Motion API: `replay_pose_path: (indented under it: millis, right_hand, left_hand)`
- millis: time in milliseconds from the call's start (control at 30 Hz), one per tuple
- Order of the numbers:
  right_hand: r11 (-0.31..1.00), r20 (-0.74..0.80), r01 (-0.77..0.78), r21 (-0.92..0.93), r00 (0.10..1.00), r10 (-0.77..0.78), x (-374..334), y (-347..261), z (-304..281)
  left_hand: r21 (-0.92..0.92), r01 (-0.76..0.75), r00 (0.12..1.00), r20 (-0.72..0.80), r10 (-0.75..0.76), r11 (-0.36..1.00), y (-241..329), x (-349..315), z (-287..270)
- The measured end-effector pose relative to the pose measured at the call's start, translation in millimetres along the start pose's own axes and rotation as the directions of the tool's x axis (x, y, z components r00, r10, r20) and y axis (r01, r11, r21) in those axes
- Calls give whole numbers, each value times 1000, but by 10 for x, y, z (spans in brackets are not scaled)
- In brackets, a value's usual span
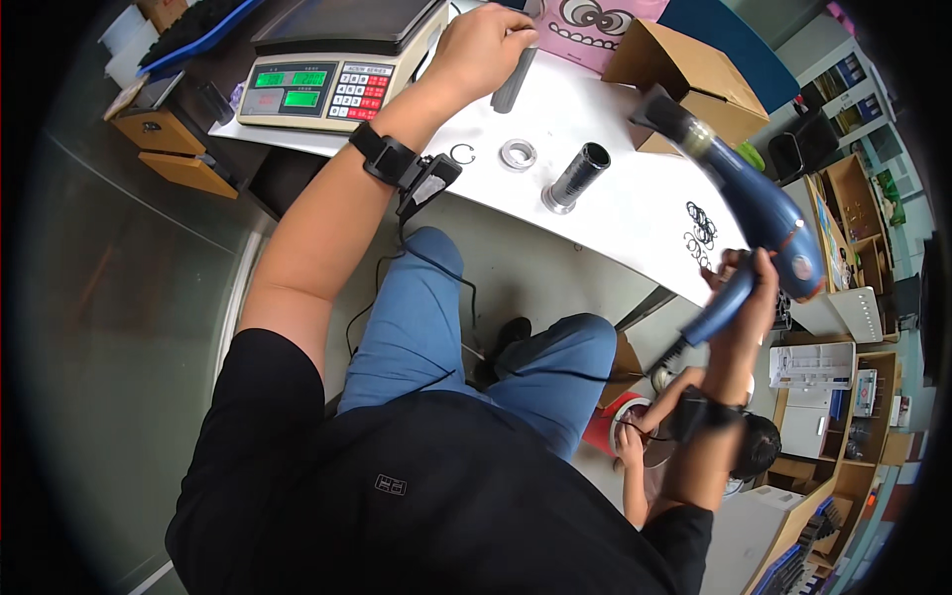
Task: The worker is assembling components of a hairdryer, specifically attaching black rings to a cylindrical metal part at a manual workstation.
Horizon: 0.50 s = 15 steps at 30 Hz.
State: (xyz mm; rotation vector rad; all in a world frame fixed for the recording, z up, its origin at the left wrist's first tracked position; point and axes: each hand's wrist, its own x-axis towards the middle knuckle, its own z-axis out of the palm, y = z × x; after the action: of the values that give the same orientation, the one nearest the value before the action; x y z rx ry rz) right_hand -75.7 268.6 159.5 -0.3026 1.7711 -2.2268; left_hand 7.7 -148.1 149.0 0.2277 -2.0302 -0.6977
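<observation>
My right hand (746,297) is wrapped round the handle of a blue hair dryer (764,198), raised over the right end of the white table. The dryer's dark nozzle points up and left, and its cord hangs from the handle. At the far edge of the table, my left hand (484,52) pinches the top of a dark grey ribbed rod (512,85). Between the hands, a black metal tube (578,177) stands upright on a flanged base. Left of it lie a silver metal ring (518,155) and a thin open snap ring (463,154).
Several black rubber rings (700,226) lie on the white table (625,213) below the dryer. A weighing scale (317,89) stands at the left. Behind are a pink bag (570,35) and an open cardboard box (694,74). Another person (635,446) sits low right, hands at a red container (602,426).
</observation>
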Motion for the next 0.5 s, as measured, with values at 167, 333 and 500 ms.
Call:
replay_pose_path:
  millis: [167,333,500]
  right_hand:
    - [963,102,-8,-270,994,36,-115,-810,-174]
    - [882,205,22,-471,975,85,-25,-1079,-158]
    - [816,114,6,-577,991,73,-58,-1160,86]
  left_hand:
    - [115,63,998,-2,-63,991,-284,-179,207]
    - [157,128,990,42,-136,979,-318,-273,317]
    - [162,32,999,-11,-31,986,-265,-374,316]
